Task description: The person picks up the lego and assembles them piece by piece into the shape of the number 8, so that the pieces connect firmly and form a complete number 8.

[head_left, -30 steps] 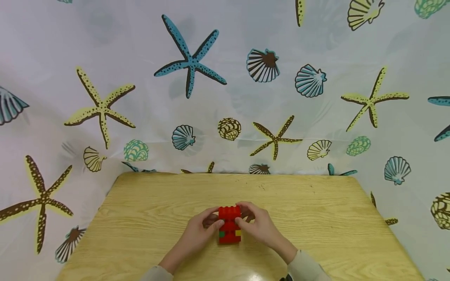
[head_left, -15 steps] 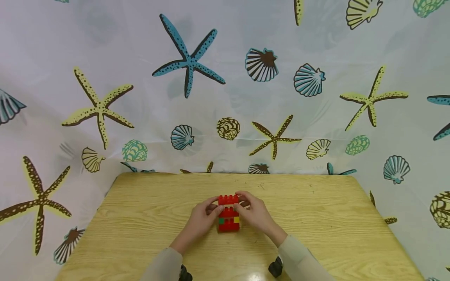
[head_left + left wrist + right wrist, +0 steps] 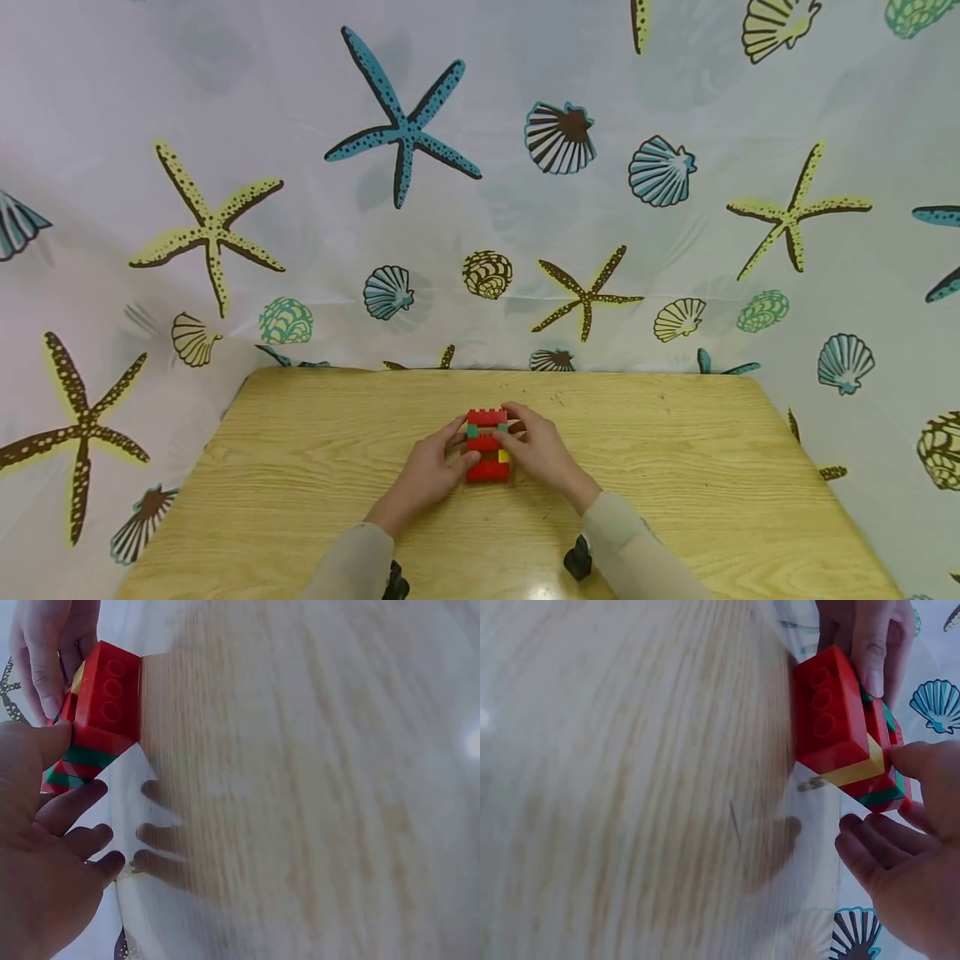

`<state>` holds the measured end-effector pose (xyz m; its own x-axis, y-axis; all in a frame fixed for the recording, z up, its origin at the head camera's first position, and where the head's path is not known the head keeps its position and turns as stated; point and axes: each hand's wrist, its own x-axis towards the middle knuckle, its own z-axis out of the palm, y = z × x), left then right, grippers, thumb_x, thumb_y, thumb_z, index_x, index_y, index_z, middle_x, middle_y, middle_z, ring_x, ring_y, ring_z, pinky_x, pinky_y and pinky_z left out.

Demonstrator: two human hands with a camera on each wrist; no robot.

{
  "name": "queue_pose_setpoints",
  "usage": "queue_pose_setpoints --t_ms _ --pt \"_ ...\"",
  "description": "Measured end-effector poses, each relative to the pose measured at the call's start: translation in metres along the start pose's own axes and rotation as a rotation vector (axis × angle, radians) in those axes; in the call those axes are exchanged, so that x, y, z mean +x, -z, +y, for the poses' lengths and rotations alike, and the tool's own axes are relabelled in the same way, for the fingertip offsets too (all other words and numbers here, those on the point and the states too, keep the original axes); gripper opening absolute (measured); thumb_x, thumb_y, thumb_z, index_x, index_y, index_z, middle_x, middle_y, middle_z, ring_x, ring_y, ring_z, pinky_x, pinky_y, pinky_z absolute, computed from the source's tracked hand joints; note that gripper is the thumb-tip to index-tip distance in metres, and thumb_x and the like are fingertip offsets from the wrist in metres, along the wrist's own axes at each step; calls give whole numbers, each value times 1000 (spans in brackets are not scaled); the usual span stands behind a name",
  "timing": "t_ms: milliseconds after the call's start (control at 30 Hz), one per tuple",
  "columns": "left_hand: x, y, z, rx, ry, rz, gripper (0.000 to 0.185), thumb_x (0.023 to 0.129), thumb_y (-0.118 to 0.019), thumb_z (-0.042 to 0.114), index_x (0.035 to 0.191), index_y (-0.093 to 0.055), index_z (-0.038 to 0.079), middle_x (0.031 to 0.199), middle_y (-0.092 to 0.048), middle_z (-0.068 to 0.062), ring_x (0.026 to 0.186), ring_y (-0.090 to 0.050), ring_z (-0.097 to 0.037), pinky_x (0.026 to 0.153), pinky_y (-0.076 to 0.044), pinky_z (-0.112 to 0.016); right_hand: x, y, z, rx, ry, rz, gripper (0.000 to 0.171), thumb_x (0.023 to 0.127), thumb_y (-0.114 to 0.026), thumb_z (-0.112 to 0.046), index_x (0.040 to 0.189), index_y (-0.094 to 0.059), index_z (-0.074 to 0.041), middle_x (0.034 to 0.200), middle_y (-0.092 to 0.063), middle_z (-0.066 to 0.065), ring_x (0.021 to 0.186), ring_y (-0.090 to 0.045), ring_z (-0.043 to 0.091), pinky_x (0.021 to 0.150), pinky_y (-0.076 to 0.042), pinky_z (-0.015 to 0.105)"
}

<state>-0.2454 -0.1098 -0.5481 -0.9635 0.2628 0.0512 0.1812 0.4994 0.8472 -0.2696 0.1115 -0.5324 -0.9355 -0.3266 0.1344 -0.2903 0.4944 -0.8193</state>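
Observation:
A stack of toy building bricks (image 3: pixel 486 443) is held between my two hands over the middle of the wooden table. Long red bricks are layered with small green and yellow bricks at the ends, leaving gaps between. My left hand (image 3: pixel 429 471) grips its left side, thumb by the lowest red brick and fingers further back. On the right side, my right hand (image 3: pixel 542 450) pinches it, thumb at the middle layer. The left wrist view shows the hollow underside of a red brick (image 3: pixel 109 690) with round tubes. Whether the stack touches the table cannot be told.
The wooden table (image 3: pixel 300 442) reaches back to a white curtain (image 3: pixel 487 192) printed with starfish and shells, which also covers both sides. Black objects (image 3: pixel 578 558) sit at the sleeves near the wrists.
Both hands have carried the brick stack away from me, toward the back of the table. It has tilted, and the left thumb has shifted down to the lowest layer.

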Motion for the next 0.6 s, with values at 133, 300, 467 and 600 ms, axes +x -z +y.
queue_pose_setpoints --t_ms 133,300,467,600 --pt "2 -4 -1 114 -19 -11 69 107 -62 35 161 -38 0 154 -54 -24 148 -45 -48 120 -37 -64 -1 -1 2 -122 12 -80 65 110 -58 -29 161 -35 4 126 -68 24 115 -68 39 100 -56 52" --pt "6 -9 0 302 -45 -14 64 112 -51 38 157 -42 -7 155 -48 -34 147 -38 -60 119 -31 -73 0 -8 5 -279 14 -76 65 112 -53 -31 161 -34 7 144 -60 29 132 -59 45 111 -49 56" --pt "9 -12 2 403 -72 -22 59 113 -48 32 153 -45 -11 152 -53 -33 150 -36 -57 122 -27 -72 1 -12 7 -399 25 -72 60 112 -51 -31 158 -40 7 152 -55 28 144 -50 47 118 -42 59" --pt "9 -12 2 472 -73 -33 59 114 -45 34 153 -45 -10 153 -53 -30 151 -35 -55 123 -26 -71 2 -12 8 -435 34 -81 60 113 -50 -32 157 -41 7 152 -56 27 144 -49 48 119 -42 58"
